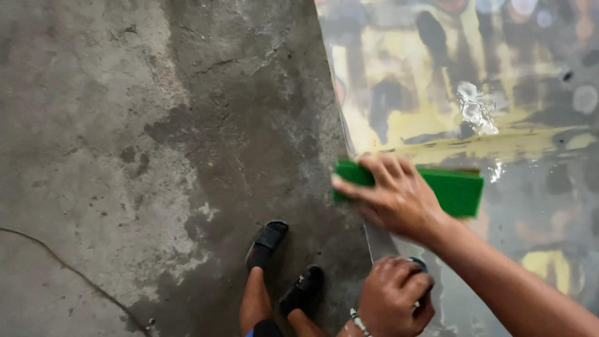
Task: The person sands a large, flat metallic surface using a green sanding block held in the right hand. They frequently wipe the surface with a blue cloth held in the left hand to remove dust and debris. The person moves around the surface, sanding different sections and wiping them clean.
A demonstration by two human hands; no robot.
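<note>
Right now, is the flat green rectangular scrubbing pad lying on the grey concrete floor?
No: the right hand presses the flat green rectangular scrubbing pad against the wet, shiny painted panel, beside the grey concrete floor.

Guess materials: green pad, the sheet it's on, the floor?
Green pad: likely synthetic scouring fibre, matte, flat rectangle. Sheet: glossy and wet, reflects blurred colours; metal or laminate, cannot tell which. Floor: bare concrete, rough, cracked, damp patches.
</note>
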